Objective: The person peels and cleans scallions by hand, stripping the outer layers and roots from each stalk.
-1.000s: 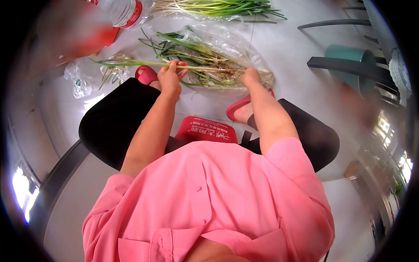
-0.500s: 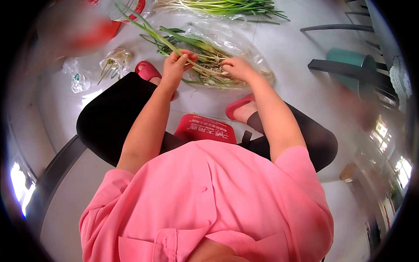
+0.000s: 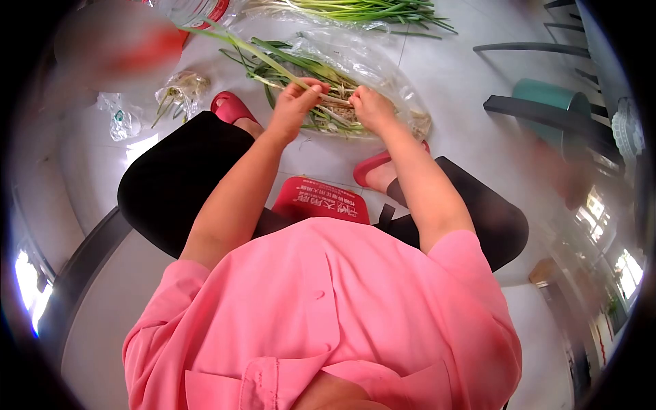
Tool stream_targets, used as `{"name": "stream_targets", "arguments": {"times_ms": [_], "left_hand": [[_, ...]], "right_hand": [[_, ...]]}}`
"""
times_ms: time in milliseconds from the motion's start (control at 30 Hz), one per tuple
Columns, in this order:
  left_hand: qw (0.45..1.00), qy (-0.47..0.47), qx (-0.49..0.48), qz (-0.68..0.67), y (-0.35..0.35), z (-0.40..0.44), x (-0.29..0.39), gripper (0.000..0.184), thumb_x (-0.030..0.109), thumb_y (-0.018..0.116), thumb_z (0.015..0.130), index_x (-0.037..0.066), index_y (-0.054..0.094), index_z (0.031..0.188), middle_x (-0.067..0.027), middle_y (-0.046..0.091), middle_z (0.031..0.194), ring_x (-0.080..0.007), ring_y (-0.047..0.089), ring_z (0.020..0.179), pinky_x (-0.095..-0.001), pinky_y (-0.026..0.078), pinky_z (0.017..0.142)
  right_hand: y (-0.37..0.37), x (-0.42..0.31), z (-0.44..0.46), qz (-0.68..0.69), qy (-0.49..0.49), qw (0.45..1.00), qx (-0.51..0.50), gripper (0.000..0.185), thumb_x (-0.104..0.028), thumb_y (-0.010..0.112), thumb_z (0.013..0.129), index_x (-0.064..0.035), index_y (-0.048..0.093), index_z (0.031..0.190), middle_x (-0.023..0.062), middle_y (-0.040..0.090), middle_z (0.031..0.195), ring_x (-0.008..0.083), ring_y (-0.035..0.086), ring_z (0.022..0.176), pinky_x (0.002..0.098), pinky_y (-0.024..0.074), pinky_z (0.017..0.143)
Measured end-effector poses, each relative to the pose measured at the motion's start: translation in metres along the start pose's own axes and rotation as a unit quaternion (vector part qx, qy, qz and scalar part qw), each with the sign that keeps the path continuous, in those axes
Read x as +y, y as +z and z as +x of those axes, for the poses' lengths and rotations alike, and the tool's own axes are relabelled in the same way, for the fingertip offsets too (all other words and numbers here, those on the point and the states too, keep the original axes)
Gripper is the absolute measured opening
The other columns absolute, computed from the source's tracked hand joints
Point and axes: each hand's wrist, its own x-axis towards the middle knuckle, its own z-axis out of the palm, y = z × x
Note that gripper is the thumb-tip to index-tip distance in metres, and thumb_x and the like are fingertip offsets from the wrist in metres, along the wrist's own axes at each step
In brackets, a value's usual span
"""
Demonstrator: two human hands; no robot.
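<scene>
My left hand (image 3: 298,108) is closed around a long scallion (image 3: 266,61), whose green leaves reach up and left past the hand. At the scallion's pale root end, my right hand (image 3: 372,109) has its fingertips pinched together. Both hands are close to each other, just over a loose heap of scallions (image 3: 321,75) with pale, dry-looking stems and roots. That heap lies on a clear plastic bag (image 3: 389,68) spread on the floor. Part of the heap is hidden behind my hands.
A tidy bunch of scallions (image 3: 376,9) lies at the top. To the left are a small bag with scraps (image 3: 184,89) and a crumpled clear bag (image 3: 119,116). Red slippers (image 3: 232,107) are on my feet. A teal bin (image 3: 547,96) stands at right behind black furniture bars (image 3: 533,108).
My left hand has moved right with the scallion, closer to my right hand. The right hand's fingers now pinch at the scallion's root end.
</scene>
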Motion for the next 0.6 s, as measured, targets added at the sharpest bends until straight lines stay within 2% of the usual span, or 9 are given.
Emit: {"name": "stream_targets", "arguments": {"times_ms": [67,133,200,267,300,367,433,600], "left_hand": [[0.997,-0.048,-0.056,0.017,-0.003,0.007,-0.026,0.011,0.009,0.052,0.086,0.003,0.056,0.095,-0.0076,0.061,0.096,-0.0134,0.058,0.086,-0.0249,0.048,0.075],[0.996,-0.065,-0.055,-0.010,-0.001,0.008,-0.032,0.012,0.007,0.050,0.087,0.001,0.057,0.095,-0.0080,0.060,0.097,-0.0133,0.058,0.086,-0.0245,0.048,0.075],[0.995,-0.053,-0.025,0.081,0.001,0.003,-0.032,0.013,0.006,0.048,0.087,0.000,0.056,0.096,-0.0084,0.060,0.097,-0.0134,0.058,0.086,-0.0244,0.048,0.075],[0.992,-0.025,-0.010,0.122,0.007,-0.006,-0.031,0.014,0.005,0.046,0.088,-0.002,0.056,0.095,-0.0088,0.060,0.097,-0.0137,0.057,0.086,-0.0246,0.048,0.075],[0.994,-0.026,0.011,0.109,0.008,-0.009,-0.033,0.013,0.004,0.046,0.088,-0.001,0.056,0.095,-0.0091,0.060,0.097,-0.0136,0.057,0.086,-0.0245,0.048,0.075],[0.995,-0.029,0.031,0.095,0.006,-0.009,-0.040,0.014,0.003,0.046,0.088,-0.001,0.056,0.095,-0.0093,0.060,0.097,-0.0135,0.057,0.086,-0.0243,0.048,0.075],[0.999,-0.010,0.037,0.000,0.001,-0.007,-0.048,0.013,0.003,0.046,0.088,-0.001,0.057,0.094,-0.0090,0.060,0.097,-0.0133,0.057,0.086,-0.0239,0.048,0.076],[0.998,-0.008,0.044,0.043,0.004,-0.014,-0.053,0.013,0.003,0.045,0.088,-0.001,0.057,0.093,-0.0087,0.060,0.096,-0.0134,0.057,0.086,-0.0235,0.048,0.077]], "right_hand": [[-0.001,-0.010,0.001,-0.004,-0.011,1.000,-0.023,0.023,-0.025,0.048,0.082,-0.0049,0.058,0.086,0.0186,0.062,0.085,0.0345,0.058,0.082,0.0431,0.0442,0.073],[0.001,-0.013,-0.001,0.014,0.008,0.999,-0.028,0.025,-0.025,0.048,0.082,-0.0037,0.060,0.086,0.0194,0.061,0.085,0.0350,0.058,0.083,0.0432,0.0440,0.074],[0.003,-0.009,0.000,0.032,0.028,0.999,-0.034,0.027,-0.026,0.048,0.082,-0.0025,0.061,0.085,0.0202,0.061,0.086,0.0355,0.058,0.084,0.0433,0.0438,0.075],[0.016,0.006,0.014,0.085,0.137,0.978,-0.131,0.031,-0.026,0.047,0.082,-0.0001,0.063,0.083,0.0219,0.061,0.086,0.0366,0.058,0.084,0.0427,0.0440,0.075],[0.025,0.015,0.020,0.086,0.137,0.978,-0.131,0.031,-0.026,0.047,0.082,-0.0001,0.063,0.083,0.0219,0.061,0.086,0.0366,0.058,0.084,0.0427,0.0440,0.075],[0.041,0.036,0.027,0.046,0.106,0.986,-0.121,0.029,-0.025,0.053,0.080,0.0006,0.063,0.073,0.0185,0.061,0.071,0.0292,0.059,0.066,0.0394,0.0435,0.063],[0.047,0.046,0.024,0.059,0.131,0.985,-0.095,0.028,-0.025,0.053,0.080,0.0007,0.063,0.075,0.0187,0.061,0.071,0.0295,0.059,0.067,0.0394,0.0435,0.063],[0.067,0.074,0.027,0.096,0.221,0.970,-0.043,0.027,-0.024,0.054,0.079,0.0007,0.064,0.079,0.0197,0.062,0.076,0.0324,0.059,0.071,0.0394,0.0444,0.066]]}}
